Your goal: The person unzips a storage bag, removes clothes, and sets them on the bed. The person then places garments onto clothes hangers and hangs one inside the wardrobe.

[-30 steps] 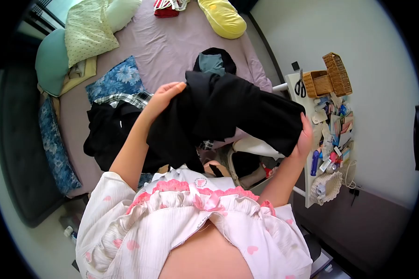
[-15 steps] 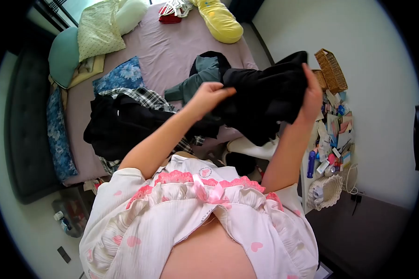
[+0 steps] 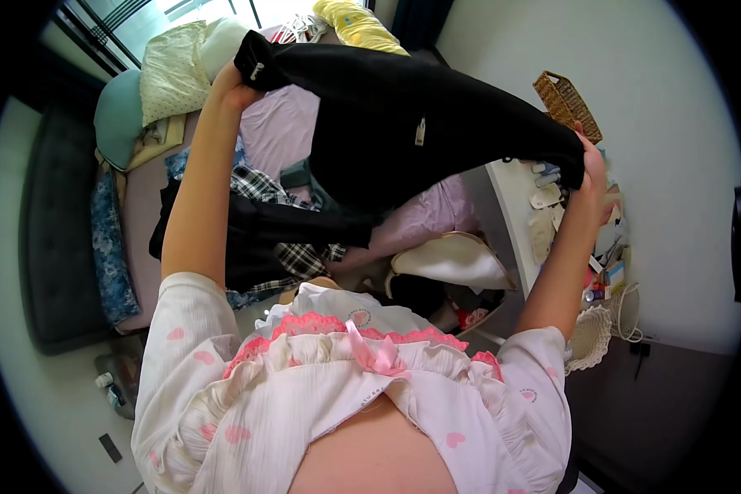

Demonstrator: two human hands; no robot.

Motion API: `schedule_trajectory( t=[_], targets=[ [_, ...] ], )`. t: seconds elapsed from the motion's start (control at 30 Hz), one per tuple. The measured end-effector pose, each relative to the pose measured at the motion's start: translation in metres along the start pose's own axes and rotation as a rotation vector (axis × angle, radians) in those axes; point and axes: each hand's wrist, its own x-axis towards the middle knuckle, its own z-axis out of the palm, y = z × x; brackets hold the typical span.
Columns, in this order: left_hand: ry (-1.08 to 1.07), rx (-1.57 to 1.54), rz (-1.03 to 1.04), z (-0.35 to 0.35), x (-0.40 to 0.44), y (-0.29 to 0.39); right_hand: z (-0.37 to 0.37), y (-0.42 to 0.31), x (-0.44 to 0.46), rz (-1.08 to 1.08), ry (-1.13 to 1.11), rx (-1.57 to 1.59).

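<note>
A black garment (image 3: 387, 115) is stretched in the air between my two hands, with a small white label near its middle. My left hand (image 3: 237, 89) is closed on its upper left end, where a small light mark shows. At its right end my right hand (image 3: 589, 171) grips the cloth beside the white table. Under the raised cloth, another black garment (image 3: 263, 239) and a black-and-white plaid cloth (image 3: 305, 259) lie on the bed. A bit of grey-green cloth (image 3: 296, 174) shows behind the hanging edge.
Pillows (image 3: 173, 74) lie at the bed's back left and a yellow cushion (image 3: 358, 26) at the back. The white table (image 3: 510, 198) on the right bears small items and a wicker basket (image 3: 566, 107). An open bag (image 3: 449, 259) stands below the bed's edge.
The black garment was bunched near the table and is now spread wide and higher. My left hand has moved left and up, my right hand slightly right and down.
</note>
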Motion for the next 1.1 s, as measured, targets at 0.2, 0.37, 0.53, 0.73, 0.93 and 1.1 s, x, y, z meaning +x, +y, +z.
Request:
schedule_trajectory(
  t=[0.2, 0.37, 0.53, 0.73, 0.93, 1.1],
  targets=[
    [-0.129, -0.317, -0.115, -0.030, 0.060, 0.058, 0.000, -0.006, 0.098, 0.057, 0.084, 0.047],
    [-0.018, -0.024, 0.286, 0.010, 0.028, 0.059, 0.069, 0.001, 0.038, -0.271, -0.024, -0.062],
    [0.085, 1.197, 0.518, -0.086, -0.044, 0.026, 0.073, 0.073, -0.057, -0.326, 0.153, -0.299],
    [0.674, 0.440, -0.176, -0.201, -0.168, -0.110, -0.071, 0.274, -0.118, -0.003, 0.373, -0.363],
    [1.029, 0.511, -0.625, -0.375, -0.247, -0.193, -0.169, 0.421, -0.180, 0.268, 0.583, -0.689],
    [1.207, 0.448, -0.422, -0.412, -0.241, -0.223, -0.166, 0.443, -0.181, 0.293, 0.710, -0.796]
  ],
)
